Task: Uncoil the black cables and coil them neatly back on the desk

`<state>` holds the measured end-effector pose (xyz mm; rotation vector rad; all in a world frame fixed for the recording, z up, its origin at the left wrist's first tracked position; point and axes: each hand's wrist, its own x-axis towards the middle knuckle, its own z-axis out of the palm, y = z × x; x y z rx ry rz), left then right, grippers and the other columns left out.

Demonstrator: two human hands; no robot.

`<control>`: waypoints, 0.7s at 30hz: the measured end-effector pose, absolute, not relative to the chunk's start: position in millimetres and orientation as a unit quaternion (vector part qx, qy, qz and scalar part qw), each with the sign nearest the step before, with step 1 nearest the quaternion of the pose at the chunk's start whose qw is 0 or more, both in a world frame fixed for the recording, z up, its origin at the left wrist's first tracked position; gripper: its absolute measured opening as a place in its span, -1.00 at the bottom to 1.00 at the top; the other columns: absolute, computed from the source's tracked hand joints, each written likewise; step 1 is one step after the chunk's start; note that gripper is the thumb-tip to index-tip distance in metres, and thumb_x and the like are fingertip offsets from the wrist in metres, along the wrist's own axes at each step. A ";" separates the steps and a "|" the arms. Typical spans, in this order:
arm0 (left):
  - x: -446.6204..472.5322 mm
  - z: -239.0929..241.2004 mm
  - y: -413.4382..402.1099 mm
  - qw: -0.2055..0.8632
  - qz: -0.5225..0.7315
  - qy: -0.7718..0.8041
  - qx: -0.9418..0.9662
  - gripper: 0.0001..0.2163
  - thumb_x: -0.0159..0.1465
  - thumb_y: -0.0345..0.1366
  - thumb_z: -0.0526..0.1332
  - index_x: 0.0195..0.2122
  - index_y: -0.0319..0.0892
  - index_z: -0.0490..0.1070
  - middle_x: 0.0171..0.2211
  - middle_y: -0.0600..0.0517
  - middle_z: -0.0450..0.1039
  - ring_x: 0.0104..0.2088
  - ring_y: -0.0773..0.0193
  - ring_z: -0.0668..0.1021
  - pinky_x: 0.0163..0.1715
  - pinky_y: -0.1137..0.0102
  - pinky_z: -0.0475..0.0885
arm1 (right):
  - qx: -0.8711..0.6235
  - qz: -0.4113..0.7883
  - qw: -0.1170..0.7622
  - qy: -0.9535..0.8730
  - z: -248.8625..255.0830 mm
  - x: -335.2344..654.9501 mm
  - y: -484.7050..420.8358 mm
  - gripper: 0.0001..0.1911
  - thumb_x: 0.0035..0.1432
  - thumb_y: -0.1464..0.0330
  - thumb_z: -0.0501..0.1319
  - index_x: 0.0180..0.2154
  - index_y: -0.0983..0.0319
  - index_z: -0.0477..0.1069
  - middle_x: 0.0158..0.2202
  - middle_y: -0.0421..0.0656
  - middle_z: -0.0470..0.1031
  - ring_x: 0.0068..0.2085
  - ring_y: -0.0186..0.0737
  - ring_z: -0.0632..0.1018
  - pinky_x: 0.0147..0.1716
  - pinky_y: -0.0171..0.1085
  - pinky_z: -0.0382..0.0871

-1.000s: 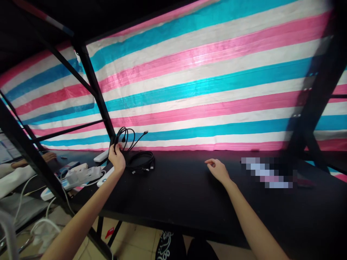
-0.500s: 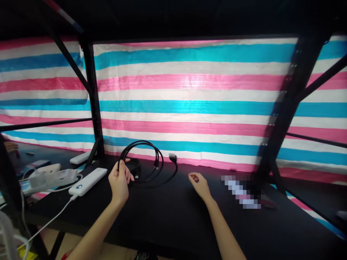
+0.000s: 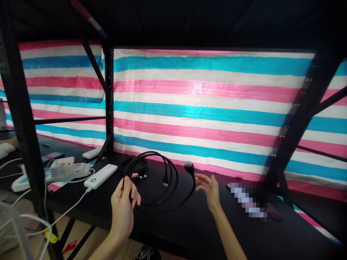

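My left hand (image 3: 125,204) is closed around a coiled black cable (image 3: 176,173), whose loops stand out to the right above the dark shelf. At one end of it a wide, flat plug (image 3: 189,165) with a pale metal tip points up. A smaller connector (image 3: 165,180) hangs inside the loops. My right hand (image 3: 208,191) is just right of the wide plug, fingers spread and holding nothing. Behind my left hand, another black cable (image 3: 143,167) with small pale-tipped ends lies on the shelf.
A white power bank (image 3: 101,176) with a white cord lies to the left, beside a power strip (image 3: 20,184) with white chargers (image 3: 63,166). A blurred-out flat item (image 3: 246,202) lies right. Black shelf posts (image 3: 108,90) and a striped sheet (image 3: 203,108) stand behind. Part of another person's hand (image 3: 13,142) shows far left.
My right hand has opened and come close to the wide plug. The left hand still grips the coil, now nearer to me. The whole view has shifted slightly left.
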<state>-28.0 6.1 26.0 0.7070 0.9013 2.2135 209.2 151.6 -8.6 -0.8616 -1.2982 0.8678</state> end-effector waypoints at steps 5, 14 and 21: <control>-21.5 20.4 0.5 0.349 0.834 0.343 0.255 -0.66 0.12 0.02 0.27 -0.28 -0.16 0.46 -0.67 0.22 0.04 -0.72 0.51 0.10 -0.74 0.54 0.13 | -0.211 0.579 0.499 -0.610 17.9 177.7 72.7 -0.52 0.13 -0.01 0.14 -0.08 0.19 0.41 -0.20 -0.05 0.51 -0.18 -0.08 0.56 -0.25 -0.16 0.44; -21.0 21.1 -17.9 0.407 0.807 0.348 0.248 -0.65 0.09 0.02 0.29 -0.31 -0.18 0.40 -0.70 0.20 0.16 -0.71 0.45 0.21 -0.65 0.49 0.27 | -0.257 0.624 0.463 -0.574 -6.4 213.6 9.7 -0.57 0.13 -0.01 0.17 -0.44 0.23 0.26 -0.59 -0.18 0.41 -0.37 -0.18 0.55 -0.34 -0.20 0.46; -42.2 25.3 -20.5 0.327 0.837 0.348 0.268 -0.73 0.16 -0.06 0.25 -0.35 -0.17 0.35 -0.67 0.21 0.25 -0.75 0.50 0.21 -0.68 0.54 0.30 | -0.366 0.501 0.656 -0.430 -0.3 278.5 -20.1 -0.59 -0.02 0.00 0.30 -0.30 0.17 0.32 -0.70 -0.35 0.09 -0.61 -0.34 0.32 -0.69 -0.40 0.30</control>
